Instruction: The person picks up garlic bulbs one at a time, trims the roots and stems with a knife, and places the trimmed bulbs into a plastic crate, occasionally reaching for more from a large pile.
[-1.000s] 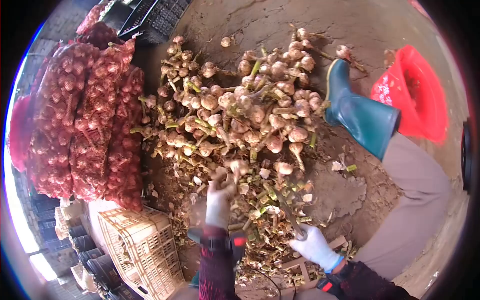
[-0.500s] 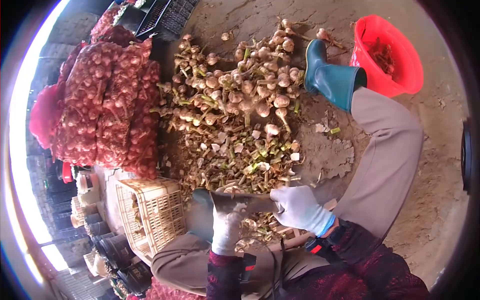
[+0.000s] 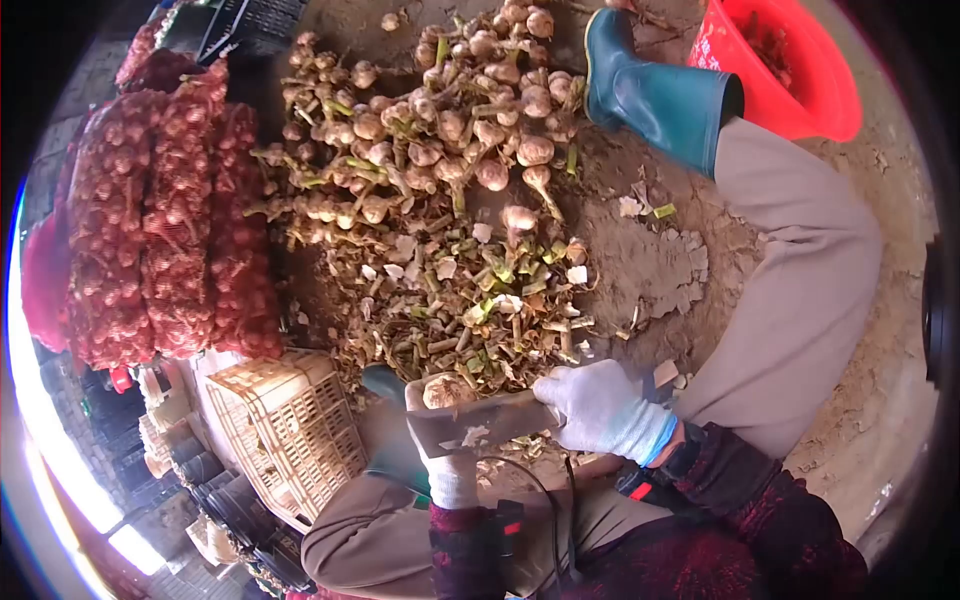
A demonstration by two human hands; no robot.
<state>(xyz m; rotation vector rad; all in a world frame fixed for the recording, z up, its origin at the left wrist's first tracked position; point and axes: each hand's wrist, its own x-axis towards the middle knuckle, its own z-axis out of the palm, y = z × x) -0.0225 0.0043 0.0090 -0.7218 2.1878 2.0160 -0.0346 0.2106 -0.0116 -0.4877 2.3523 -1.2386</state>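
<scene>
Two white-gloved hands of mine meet low in front of me; the right hand (image 3: pixel 605 408) is wrapped firmly round the handle end of a broad knife (image 3: pixel 485 424), a full grip that I judge gives me steady command of the blade; the left hand (image 3: pixel 452 478) is curled about a garlic bulb (image 3: pixel 448 391), though much of it is hidden behind the knife, so I cannot tell how each finger lies; the bulb sits just beyond the blade, on the side away from me; whether the edge touches it I cannot tell, yet holding the two so close seems a way to keep the bulb backed by my fingers.

Further out, a pile of garlic (image 3: pixel 450 130), stalks on, spreads over the ground (image 3: pixel 650 270), probably heaped there to be within reach; stalk scraps (image 3: pixel 450 330) lie between it and me, likely because pieces drop there; my green right boot (image 3: pixel 655 100) is planted well out beside the pile, seemingly to leave that space open; a pale crate (image 3: pixel 310 425) stands near on my left, with stuffed mesh sacks (image 3: pixel 175 230) beyond it; a red bucket (image 3: pixel 825 112) holds dry brown bits just beside the boot.
</scene>
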